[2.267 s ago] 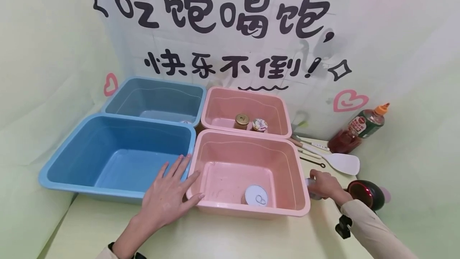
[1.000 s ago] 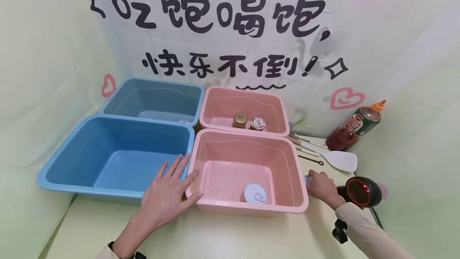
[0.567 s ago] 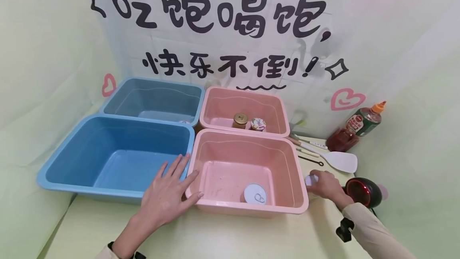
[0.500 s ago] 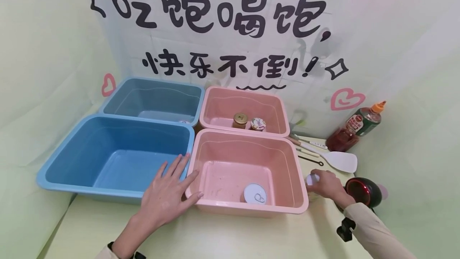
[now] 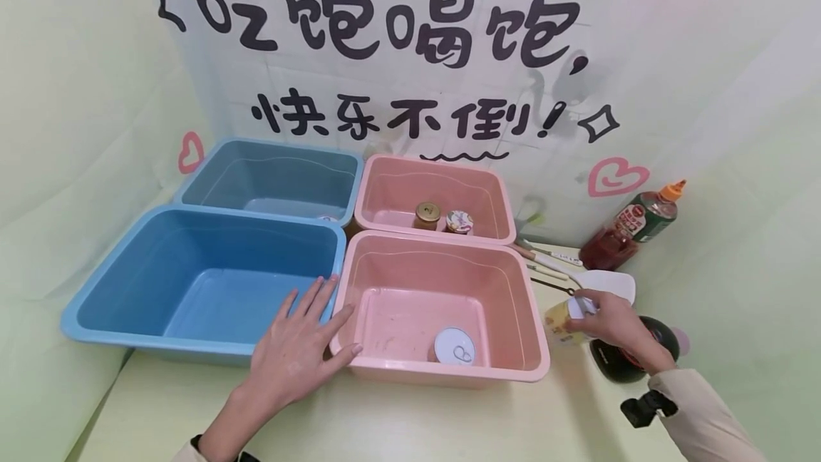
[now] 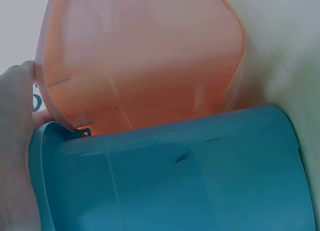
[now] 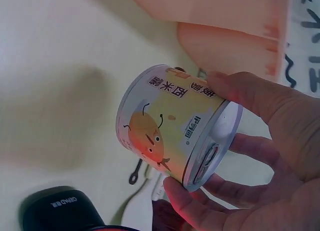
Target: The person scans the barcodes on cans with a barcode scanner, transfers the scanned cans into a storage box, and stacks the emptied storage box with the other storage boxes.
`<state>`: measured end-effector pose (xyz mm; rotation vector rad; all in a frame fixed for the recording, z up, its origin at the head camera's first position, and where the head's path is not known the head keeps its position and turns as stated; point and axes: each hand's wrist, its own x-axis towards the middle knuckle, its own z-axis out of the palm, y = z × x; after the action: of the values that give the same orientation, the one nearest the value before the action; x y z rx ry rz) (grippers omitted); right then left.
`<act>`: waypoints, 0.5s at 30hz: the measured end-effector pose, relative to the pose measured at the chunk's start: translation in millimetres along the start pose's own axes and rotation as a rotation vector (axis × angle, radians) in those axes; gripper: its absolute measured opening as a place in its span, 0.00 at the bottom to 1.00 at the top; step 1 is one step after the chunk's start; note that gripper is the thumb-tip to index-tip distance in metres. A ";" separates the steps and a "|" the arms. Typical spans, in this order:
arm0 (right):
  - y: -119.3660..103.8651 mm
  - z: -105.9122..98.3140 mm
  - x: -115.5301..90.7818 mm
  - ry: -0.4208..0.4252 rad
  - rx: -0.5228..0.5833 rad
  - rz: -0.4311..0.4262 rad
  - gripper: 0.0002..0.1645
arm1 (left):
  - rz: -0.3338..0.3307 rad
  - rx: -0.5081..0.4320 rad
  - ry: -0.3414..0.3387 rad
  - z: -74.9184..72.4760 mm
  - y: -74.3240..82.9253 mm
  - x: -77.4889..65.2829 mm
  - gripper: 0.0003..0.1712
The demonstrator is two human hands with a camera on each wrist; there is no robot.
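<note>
My right hand (image 5: 609, 316) grips a small yellow can (image 5: 561, 321) by its pull-tab end, to the right of the front pink tub (image 5: 541, 369). The right wrist view has the can (image 7: 167, 123) tilted, a cartoon and Chinese print on its label, with thumb and fingertips round the rim. A black scanner-like device (image 5: 618, 366) with a red glow stands beside this hand, partly behind it. My left hand (image 5: 298, 344) lies with fingers spread across the adjoining rims of the front blue tub (image 5: 160, 343) and the front pink tub.
A can with a white pull-tab lid (image 5: 454, 346) stands in the front pink tub. The rear pink tub (image 5: 507, 234) holds two jars (image 5: 427, 214). Behind my right hand lie a white spatula (image 5: 612, 282) and other utensils; a sauce bottle (image 5: 631, 227) leans near the wall.
My right hand has moved slightly right and back with the can, and the can's yellow label now shows. The left hand has kept its place on the rims.
</note>
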<state>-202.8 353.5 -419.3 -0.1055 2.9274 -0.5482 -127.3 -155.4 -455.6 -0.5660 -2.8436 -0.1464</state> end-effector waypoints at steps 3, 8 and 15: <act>1.9 -12.7 -5.5 -0.023 0.035 0.026 0.39 | 0.004 -0.002 0.000 0.7 0.1 0.5 0.38; 9.5 -34.3 -10.6 -0.069 0.070 0.086 0.43 | 0.002 -0.006 0.001 0.8 -0.7 0.0 0.38; 21.2 -50.4 -19.6 -0.115 0.123 0.170 0.49 | 0.006 -0.010 0.006 1.2 -0.5 0.3 0.38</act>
<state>-192.9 392.9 -377.9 0.1218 2.7496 -0.6681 -128.0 -155.6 -456.7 -0.5754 -2.8362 -0.1610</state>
